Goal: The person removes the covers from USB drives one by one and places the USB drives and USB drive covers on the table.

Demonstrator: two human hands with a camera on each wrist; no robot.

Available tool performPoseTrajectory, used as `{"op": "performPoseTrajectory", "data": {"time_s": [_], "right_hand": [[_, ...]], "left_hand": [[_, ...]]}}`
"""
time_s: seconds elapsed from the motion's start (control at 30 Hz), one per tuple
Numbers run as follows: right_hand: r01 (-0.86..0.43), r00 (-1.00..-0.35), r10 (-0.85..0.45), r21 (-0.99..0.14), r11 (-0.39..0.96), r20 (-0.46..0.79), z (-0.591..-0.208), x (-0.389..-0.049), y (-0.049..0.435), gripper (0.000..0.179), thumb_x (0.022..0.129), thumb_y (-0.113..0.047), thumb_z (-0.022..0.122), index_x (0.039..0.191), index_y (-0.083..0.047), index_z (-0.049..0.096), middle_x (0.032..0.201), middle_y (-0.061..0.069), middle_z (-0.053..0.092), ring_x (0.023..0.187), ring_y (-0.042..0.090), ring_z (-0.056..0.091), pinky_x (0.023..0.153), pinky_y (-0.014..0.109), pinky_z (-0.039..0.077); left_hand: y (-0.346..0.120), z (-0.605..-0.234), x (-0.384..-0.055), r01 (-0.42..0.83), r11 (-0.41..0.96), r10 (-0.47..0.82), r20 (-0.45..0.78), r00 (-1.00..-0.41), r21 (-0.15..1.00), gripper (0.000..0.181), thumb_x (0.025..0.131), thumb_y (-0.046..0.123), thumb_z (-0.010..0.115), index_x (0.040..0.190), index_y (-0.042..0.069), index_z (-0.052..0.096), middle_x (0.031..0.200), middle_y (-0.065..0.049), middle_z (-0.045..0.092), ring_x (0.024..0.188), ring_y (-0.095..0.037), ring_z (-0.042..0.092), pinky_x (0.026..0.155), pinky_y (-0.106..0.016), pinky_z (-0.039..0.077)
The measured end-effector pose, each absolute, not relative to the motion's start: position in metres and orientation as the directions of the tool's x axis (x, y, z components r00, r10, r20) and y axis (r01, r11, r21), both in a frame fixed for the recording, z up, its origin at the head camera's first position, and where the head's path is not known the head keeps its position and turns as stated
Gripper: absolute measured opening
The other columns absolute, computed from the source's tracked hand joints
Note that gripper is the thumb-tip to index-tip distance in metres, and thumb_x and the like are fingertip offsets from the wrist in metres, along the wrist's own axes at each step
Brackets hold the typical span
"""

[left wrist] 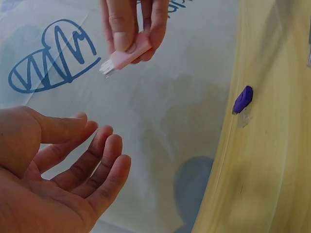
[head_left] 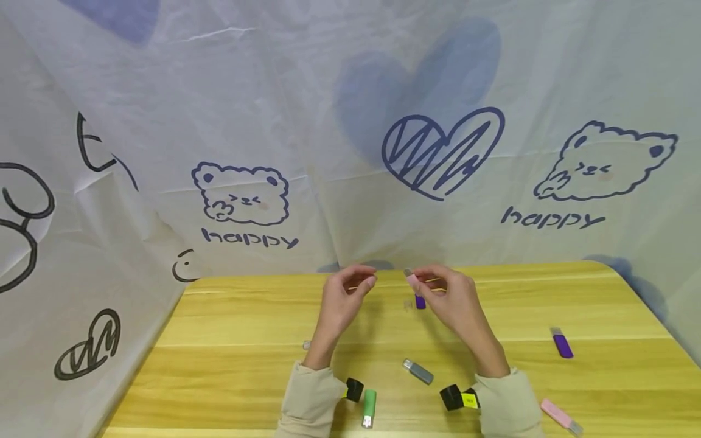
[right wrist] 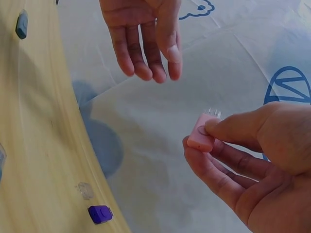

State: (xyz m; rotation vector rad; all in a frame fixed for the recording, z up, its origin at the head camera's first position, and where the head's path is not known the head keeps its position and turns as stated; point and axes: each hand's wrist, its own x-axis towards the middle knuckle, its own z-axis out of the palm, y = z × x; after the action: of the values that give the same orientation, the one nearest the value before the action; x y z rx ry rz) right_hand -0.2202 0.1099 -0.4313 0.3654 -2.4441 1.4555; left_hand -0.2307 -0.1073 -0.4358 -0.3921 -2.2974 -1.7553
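My right hand (head_left: 451, 296) pinches a pink USB flash drive (right wrist: 203, 132) between thumb and fingers, above the far side of the table. The drive's clear-looking end (left wrist: 107, 68) points toward the left hand. My left hand (head_left: 342, 298) is held up opposite, its fingers loosely bent with nothing between thumb and fingertips (left wrist: 108, 132). A gap separates it from the pink drive. Below the right hand, a purple USB drive (right wrist: 100, 214) lies near the table's far edge, a small clear cap (right wrist: 85, 191) beside it.
On the wooden table (head_left: 230, 365) lie a grey USB drive (head_left: 418, 371), a green one (head_left: 369, 408), a second purple one (head_left: 562, 344) and another pink one (head_left: 560, 416). A small pale piece (head_left: 306, 345) is by the left wrist. A printed cloth (head_left: 328, 121) hangs behind the table.
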Motion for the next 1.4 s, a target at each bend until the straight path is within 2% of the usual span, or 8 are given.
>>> {"op": "performPoseTrajectory", "data": {"time_s": [0.13, 0.33, 0.53, 0.77, 1.1, 1.23, 1.4], "right_hand": [[-0.347, -0.934, -0.087, -0.819, 0.457, 0.347, -0.428, -0.218, 0.108, 0.020, 0.096, -0.017, 0.075, 0.111, -0.004, 0.077, 0.106, 0.011, 0.076, 0.095, 0.028, 0.074, 0.080, 0.036, 0.061], [-0.362, -0.931, -0.115, -0.831, 0.422, 0.347, -0.426, -0.215, 0.103, 0.018, 0.096, -0.015, 0.075, 0.109, -0.004, 0.078, 0.101, 0.010, 0.077, 0.086, 0.022, 0.075, 0.070, 0.029, 0.061], [-0.376, -0.926, -0.137, -0.839, 0.393, 0.351, -0.425, -0.213, 0.099, 0.016, 0.095, -0.013, 0.076, 0.108, -0.004, 0.079, 0.101, 0.010, 0.077, 0.089, 0.024, 0.075, 0.069, 0.026, 0.059], [-0.366, -0.931, -0.157, -0.852, 0.374, 0.331, -0.425, -0.213, 0.095, 0.015, 0.095, -0.016, 0.076, 0.107, -0.006, 0.079, 0.100, 0.006, 0.077, 0.080, 0.019, 0.073, 0.067, 0.027, 0.059], [-0.371, -0.928, -0.174, -0.853, 0.367, 0.329, -0.424, -0.212, 0.093, 0.016, 0.094, -0.020, 0.077, 0.104, -0.008, 0.079, 0.098, 0.004, 0.077, 0.081, 0.015, 0.074, 0.071, 0.027, 0.060], [-0.348, -0.936, -0.175, -0.863, 0.366, 0.304, -0.423, -0.211, 0.093, 0.016, 0.094, -0.021, 0.077, 0.105, -0.008, 0.079, 0.099, 0.004, 0.077, 0.081, 0.014, 0.074, 0.071, 0.028, 0.060], [-0.336, -0.940, -0.180, -0.869, 0.364, 0.288, -0.423, -0.211, 0.093, 0.017, 0.094, -0.020, 0.077, 0.106, -0.008, 0.079, 0.101, 0.005, 0.077, 0.083, 0.014, 0.074, 0.072, 0.028, 0.060]], "left_hand": [[-0.102, -0.436, -0.230, 0.340, 0.208, 0.104, 0.325, -0.940, 0.917, 0.017, 0.097, 0.005, 0.071, 0.112, -0.003, 0.074, 0.109, -0.019, 0.073, 0.099, -0.033, 0.071, 0.084, -0.032, 0.060], [-0.094, -0.436, -0.228, 0.323, 0.136, 0.139, 0.305, -0.942, 0.937, 0.021, 0.097, 0.003, 0.070, 0.116, -0.005, 0.072, 0.108, -0.021, 0.072, 0.094, -0.036, 0.071, 0.082, -0.031, 0.060], [-0.087, -0.437, -0.227, 0.332, 0.064, 0.137, 0.321, -0.937, 0.941, 0.019, 0.097, 0.004, 0.070, 0.113, -0.006, 0.072, 0.107, -0.022, 0.073, 0.092, -0.044, 0.070, 0.078, -0.026, 0.058], [-0.087, -0.436, -0.226, 0.338, 0.036, 0.106, 0.332, -0.937, 0.940, 0.014, 0.096, 0.003, 0.072, 0.107, -0.005, 0.074, 0.103, -0.020, 0.074, 0.086, -0.032, 0.072, 0.077, -0.026, 0.059], [-0.088, -0.434, -0.225, 0.314, -0.002, 0.111, 0.312, -0.944, 0.950, 0.011, 0.094, 0.001, 0.073, 0.102, -0.006, 0.074, 0.100, -0.020, 0.074, 0.084, -0.020, 0.073, 0.079, -0.033, 0.061], [-0.088, -0.434, -0.225, 0.315, 0.004, 0.102, 0.313, -0.944, 0.949, 0.010, 0.093, 0.000, 0.074, 0.101, -0.006, 0.074, 0.098, -0.020, 0.074, 0.084, -0.020, 0.073, 0.079, -0.032, 0.061], [-0.089, -0.432, -0.224, 0.313, 0.010, 0.081, 0.311, -0.947, 0.950, 0.010, 0.092, 0.000, 0.075, 0.099, -0.007, 0.075, 0.096, -0.021, 0.074, 0.085, -0.028, 0.074, 0.078, -0.031, 0.061]]}}
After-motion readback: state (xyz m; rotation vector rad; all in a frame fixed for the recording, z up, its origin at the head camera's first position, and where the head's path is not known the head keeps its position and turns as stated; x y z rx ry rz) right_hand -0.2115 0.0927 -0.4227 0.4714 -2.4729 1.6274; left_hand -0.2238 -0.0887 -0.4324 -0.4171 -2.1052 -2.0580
